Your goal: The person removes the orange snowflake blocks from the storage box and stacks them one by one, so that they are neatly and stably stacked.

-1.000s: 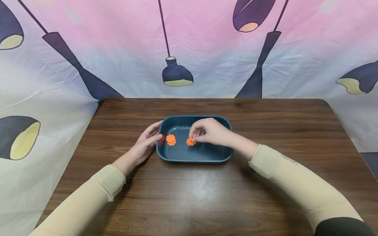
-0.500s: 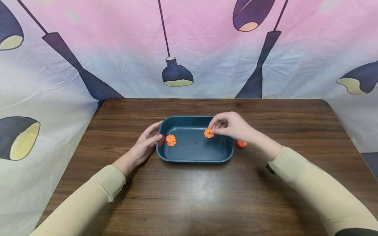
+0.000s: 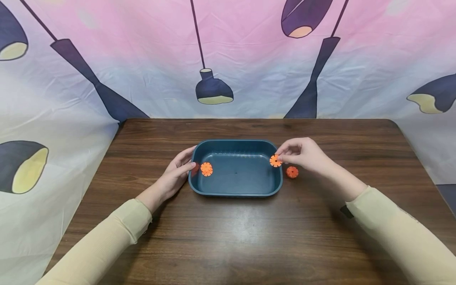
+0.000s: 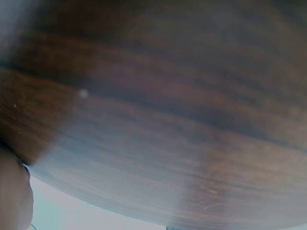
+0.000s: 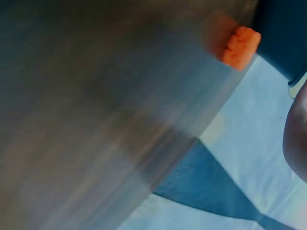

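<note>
A dark blue plastic tray [image 3: 235, 194] sits on the wooden table. My left hand [image 3: 174, 172] grips its left end, thumb at the rim and fingers along the outer wall. Inside, near that end, lie orange notched discs [image 3: 206, 169] that overlap; their number is unclear. Between right thumb and fingertips I pinch one orange notched disc [image 3: 276, 160] by its edge, at the tray's right rim. My right hand [image 3: 306, 154] is outside that rim. Just below it, on the table, stand more orange discs [image 3: 292, 172], which look like a short stack [image 5: 241, 48] in the right wrist view.
The dark brown wooden table [image 3: 228, 237] reaches back to a patterned cloth [image 3: 249, 59] with printed lamps. In the left wrist view only blurred table [image 4: 144, 120] and part of a hand show.
My right hand has lifted the pinched disc from the tray's middle and carried it right to the rim. The discs outside the tray have come into sight. My left hand has stayed put.
</note>
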`<state>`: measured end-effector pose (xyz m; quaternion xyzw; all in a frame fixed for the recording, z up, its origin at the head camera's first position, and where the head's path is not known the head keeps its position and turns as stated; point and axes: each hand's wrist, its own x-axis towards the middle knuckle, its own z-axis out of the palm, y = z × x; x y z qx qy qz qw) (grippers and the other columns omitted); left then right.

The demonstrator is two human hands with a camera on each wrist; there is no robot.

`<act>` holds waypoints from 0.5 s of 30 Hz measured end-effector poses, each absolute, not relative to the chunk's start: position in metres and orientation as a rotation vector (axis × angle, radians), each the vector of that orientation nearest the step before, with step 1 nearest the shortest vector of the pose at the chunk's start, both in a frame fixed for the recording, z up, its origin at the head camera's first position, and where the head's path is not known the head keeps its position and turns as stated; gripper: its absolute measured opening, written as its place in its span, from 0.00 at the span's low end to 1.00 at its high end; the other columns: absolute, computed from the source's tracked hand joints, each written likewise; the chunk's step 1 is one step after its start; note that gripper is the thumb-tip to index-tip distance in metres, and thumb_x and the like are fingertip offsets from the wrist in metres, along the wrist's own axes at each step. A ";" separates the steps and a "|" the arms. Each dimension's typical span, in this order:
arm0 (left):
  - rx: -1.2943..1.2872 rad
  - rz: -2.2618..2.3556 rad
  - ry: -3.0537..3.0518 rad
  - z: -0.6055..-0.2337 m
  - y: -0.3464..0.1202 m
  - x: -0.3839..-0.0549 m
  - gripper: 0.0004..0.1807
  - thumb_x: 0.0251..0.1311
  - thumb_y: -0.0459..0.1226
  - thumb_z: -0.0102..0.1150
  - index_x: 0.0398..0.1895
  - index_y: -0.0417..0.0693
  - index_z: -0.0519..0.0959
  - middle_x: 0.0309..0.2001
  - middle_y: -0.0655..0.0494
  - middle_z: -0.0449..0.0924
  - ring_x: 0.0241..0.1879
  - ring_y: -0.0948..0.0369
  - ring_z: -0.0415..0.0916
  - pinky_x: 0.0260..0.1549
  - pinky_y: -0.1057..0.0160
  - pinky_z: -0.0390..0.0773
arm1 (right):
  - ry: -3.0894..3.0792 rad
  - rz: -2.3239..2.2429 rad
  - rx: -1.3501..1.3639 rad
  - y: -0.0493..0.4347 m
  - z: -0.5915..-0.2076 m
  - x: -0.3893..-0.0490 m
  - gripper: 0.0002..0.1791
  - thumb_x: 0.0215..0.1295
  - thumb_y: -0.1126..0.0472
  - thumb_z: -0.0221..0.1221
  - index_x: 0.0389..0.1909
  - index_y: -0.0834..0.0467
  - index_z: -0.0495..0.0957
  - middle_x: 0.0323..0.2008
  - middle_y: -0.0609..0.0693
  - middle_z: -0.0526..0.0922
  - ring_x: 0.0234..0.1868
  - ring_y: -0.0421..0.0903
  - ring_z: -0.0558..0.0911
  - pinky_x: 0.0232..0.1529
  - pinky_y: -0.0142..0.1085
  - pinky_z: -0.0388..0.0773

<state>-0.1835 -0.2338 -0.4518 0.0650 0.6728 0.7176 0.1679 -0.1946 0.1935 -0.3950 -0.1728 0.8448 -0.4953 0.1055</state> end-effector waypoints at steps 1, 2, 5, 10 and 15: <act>0.183 2.039 1.915 -0.452 -0.234 -0.183 0.33 0.80 0.32 0.47 0.84 0.49 0.58 0.77 0.59 0.66 0.69 0.70 0.69 0.63 0.71 0.74 | 2.491 -1.460 -0.494 0.197 -0.396 -0.194 0.06 0.69 0.66 0.70 0.44 0.62 0.89 0.34 0.52 0.88 0.34 0.46 0.88 0.40 0.36 0.88; 0.181 2.038 1.916 -0.452 -0.234 -0.183 0.33 0.80 0.32 0.47 0.84 0.50 0.58 0.77 0.58 0.66 0.69 0.70 0.69 0.63 0.71 0.74 | 2.496 -1.460 -0.480 0.200 -0.398 -0.192 0.07 0.69 0.65 0.70 0.44 0.62 0.89 0.34 0.51 0.88 0.34 0.45 0.88 0.40 0.36 0.88; 0.180 2.034 1.917 -0.452 -0.234 -0.183 0.33 0.80 0.32 0.48 0.85 0.50 0.58 0.77 0.57 0.66 0.70 0.70 0.69 0.63 0.71 0.74 | 2.512 -1.458 -0.438 0.208 -0.400 -0.189 0.08 0.69 0.64 0.70 0.45 0.62 0.88 0.32 0.48 0.88 0.34 0.46 0.88 0.41 0.37 0.88; 0.179 2.038 1.910 -0.452 -0.234 -0.183 0.32 0.80 0.32 0.48 0.84 0.51 0.58 0.74 0.63 0.68 0.69 0.70 0.69 0.63 0.71 0.74 | 2.524 -1.464 -0.390 0.220 -0.404 -0.186 0.09 0.69 0.64 0.70 0.46 0.65 0.87 0.32 0.43 0.88 0.33 0.43 0.88 0.41 0.37 0.89; 0.175 2.050 1.901 -0.451 -0.234 -0.183 0.31 0.80 0.32 0.48 0.84 0.51 0.60 0.70 0.68 0.72 0.68 0.69 0.70 0.63 0.71 0.74 | 2.512 -1.442 -0.392 0.229 -0.407 -0.186 0.10 0.70 0.65 0.69 0.47 0.67 0.87 0.34 0.49 0.89 0.33 0.41 0.88 0.40 0.36 0.89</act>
